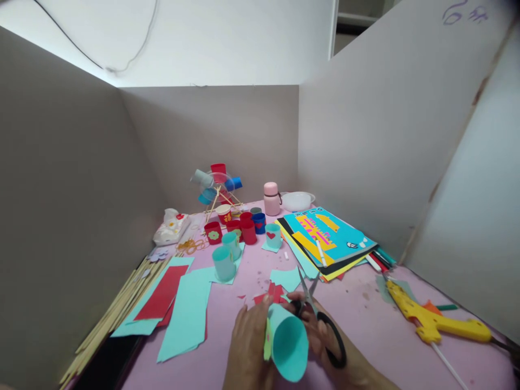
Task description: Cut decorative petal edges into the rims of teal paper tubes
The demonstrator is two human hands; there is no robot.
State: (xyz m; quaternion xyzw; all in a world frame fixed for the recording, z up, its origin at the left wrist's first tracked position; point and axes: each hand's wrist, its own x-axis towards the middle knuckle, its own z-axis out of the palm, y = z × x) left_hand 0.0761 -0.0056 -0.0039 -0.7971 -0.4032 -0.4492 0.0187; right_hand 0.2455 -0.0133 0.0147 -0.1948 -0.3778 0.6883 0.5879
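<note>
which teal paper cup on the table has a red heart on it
The teal cup standing alone beside the stack of coloured paper; the two teal cups left of it show no heart.

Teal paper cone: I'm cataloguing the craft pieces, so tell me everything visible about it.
The teal paper cone is matte paper rolled into a tapering tube, wide open end toward the camera, held above the pink table. The left hand grips its left side, where a small yellow-green piece sits at the edge. The right hand, holding black-handled scissors, is against its right side.
</note>
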